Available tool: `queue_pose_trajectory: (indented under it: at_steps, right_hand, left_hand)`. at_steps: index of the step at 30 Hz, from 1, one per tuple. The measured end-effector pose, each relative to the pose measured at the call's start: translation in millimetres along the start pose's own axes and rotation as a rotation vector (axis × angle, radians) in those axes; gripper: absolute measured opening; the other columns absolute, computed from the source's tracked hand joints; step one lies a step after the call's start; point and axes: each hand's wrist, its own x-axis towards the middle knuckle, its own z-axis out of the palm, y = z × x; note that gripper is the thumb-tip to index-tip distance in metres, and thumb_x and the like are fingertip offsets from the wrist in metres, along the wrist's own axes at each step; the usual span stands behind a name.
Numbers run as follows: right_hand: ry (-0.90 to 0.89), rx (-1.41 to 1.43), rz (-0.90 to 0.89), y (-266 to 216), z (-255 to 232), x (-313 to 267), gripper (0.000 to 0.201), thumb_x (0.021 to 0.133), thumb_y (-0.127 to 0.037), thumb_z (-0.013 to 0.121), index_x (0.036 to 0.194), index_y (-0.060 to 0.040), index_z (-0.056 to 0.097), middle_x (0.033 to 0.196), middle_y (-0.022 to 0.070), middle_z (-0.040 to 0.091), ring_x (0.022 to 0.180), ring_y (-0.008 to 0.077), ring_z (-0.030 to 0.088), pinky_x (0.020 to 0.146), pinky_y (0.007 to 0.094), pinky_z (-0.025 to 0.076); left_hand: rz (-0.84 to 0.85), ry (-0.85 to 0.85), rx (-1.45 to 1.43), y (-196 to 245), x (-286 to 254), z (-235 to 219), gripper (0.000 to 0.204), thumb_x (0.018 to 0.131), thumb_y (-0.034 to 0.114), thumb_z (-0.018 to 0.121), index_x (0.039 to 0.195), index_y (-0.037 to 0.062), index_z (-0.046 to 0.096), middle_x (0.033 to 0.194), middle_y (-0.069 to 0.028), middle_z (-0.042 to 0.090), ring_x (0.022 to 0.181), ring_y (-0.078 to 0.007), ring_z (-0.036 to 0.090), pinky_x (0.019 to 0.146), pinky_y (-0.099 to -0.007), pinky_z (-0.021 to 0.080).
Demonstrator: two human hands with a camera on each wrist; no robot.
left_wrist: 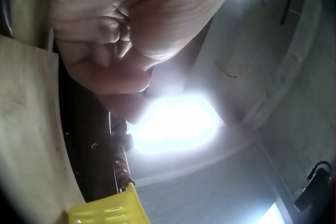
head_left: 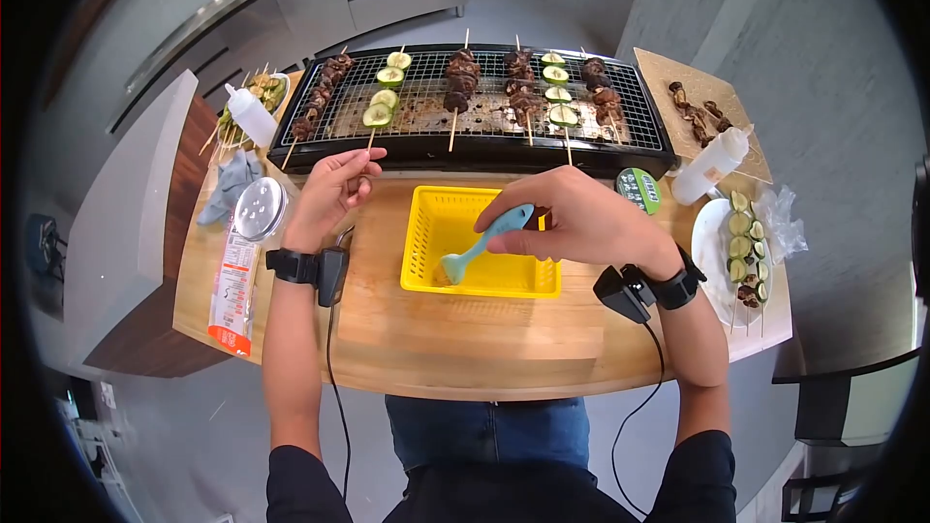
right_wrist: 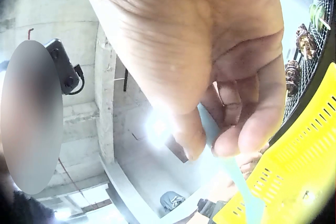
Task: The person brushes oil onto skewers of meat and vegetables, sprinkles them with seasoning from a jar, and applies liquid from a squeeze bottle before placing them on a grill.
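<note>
In the head view my left hand [head_left: 334, 196] is at the grill's front edge, its thumb and index finger pinching the stick end of a zucchini skewer [head_left: 378, 115]. The left wrist view shows that hand [left_wrist: 126, 40] with curled fingers; the pinched stick is hidden there. My right hand [head_left: 591, 218] grips a light blue brush [head_left: 491, 234] above a yellow basket [head_left: 415, 276], bristles pointing down inside it. From the right wrist, the hand [right_wrist: 210, 61] holds the blue handle [right_wrist: 210, 127] between thumb and fingers, beside the yellow basket [right_wrist: 294, 153].
Meat and zucchini skewers lie across the black grill [head_left: 436, 163]. On the left stand a white squeeze bottle [head_left: 251, 116], a lidded jar [head_left: 260, 210] and a grey cloth [head_left: 231, 184]. A second bottle [head_left: 712, 167], a green round label [head_left: 637, 191] and a skewer plate [head_left: 712, 261] are right.
</note>
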Motion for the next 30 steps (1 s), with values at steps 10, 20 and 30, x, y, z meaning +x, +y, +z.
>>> queue_pose_trajectory:
  at_steps: [10, 20, 30]
  right_hand:
    - [0.246, 0.200, 0.102, -1, -12, -7, 0.017, 0.086, -0.014, 0.064, 0.100, -0.0048, 0.068, 0.069, 0.0075, 0.064, 0.049, 0.0103, 0.057, 0.046, 0.0235, 0.042]
    - [0.767, 0.448, 0.050, 17, -33, -9, 0.021, 0.092, -0.017, 0.061, 0.106, -0.0006, 0.064, 0.070, 0.0010, 0.060, 0.058, 0.0038, 0.056, 0.048, 0.0179, 0.045]
    - [0.550, 0.454, 0.021, 17, -10, -1, 0.027, 0.092, -0.014, 0.062, 0.117, -0.0056, 0.064, 0.080, 0.0017, 0.067, 0.059, 0.0032, 0.057, 0.052, 0.0170, 0.044]
  left_hand:
    - [0.093, -0.084, 0.042, 15, -16, 8, 0.027, 0.097, 0.019, 0.053, 0.111, -0.0025, 0.061, 0.064, 0.0056, 0.048, 0.047, -0.0016, 0.042, 0.042, -0.0167, 0.031]
    - [0.054, -0.305, 0.036, 8, -24, 22, 0.029, 0.097, 0.022, 0.054, 0.103, -0.0046, 0.063, 0.051, 0.0069, 0.038, 0.039, -0.0009, 0.032, 0.036, -0.0172, 0.024]
    - [0.044, -0.303, 0.060, 7, -27, 23, 0.029, 0.097, 0.022, 0.054, 0.104, -0.0052, 0.062, 0.051, 0.0061, 0.039, 0.039, -0.0013, 0.034, 0.036, -0.0169, 0.025]
